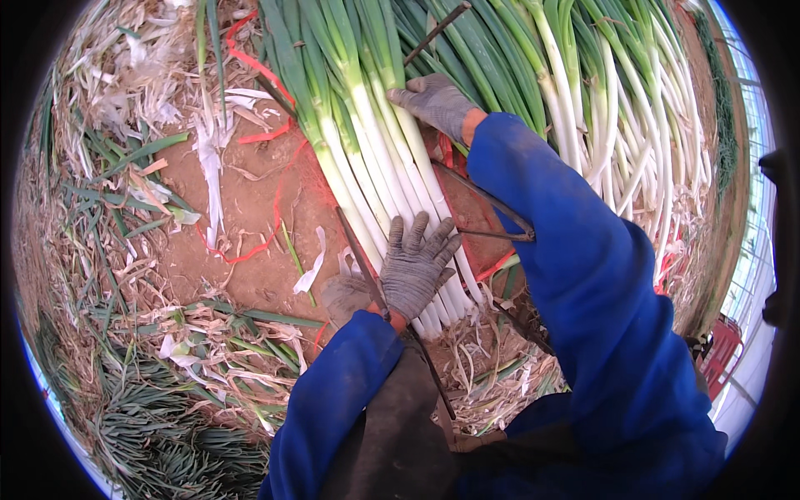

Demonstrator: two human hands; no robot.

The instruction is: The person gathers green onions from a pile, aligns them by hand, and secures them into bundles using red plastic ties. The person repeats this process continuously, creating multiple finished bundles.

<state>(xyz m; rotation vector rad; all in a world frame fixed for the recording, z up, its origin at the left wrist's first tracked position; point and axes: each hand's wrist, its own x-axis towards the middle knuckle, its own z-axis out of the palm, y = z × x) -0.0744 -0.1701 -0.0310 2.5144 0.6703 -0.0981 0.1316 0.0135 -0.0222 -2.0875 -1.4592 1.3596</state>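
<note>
A bundle of long green onions [379,158] lies in front of me, white ends toward me and green leaves pointing away. My left hand [417,258], in a grey work glove, rests flat on the white stalks near the root ends, fingers spread. Farther up, my gloved right hand [435,104] grips the bundle's right edge where white turns to green; some of its fingers are hidden. Thin rusty metal rods [492,200] stand on both sides of the bundle, and red netting or string [312,179] shows beside it.
More green onions [633,108] lie in a large pile at the right. Dry peeled skins [142,67] and leaf scraps litter the brown soil [233,192] on the left. Dark green leaves [167,433] are heaped at the lower left. A red plastic item [722,354] stands at the far right.
</note>
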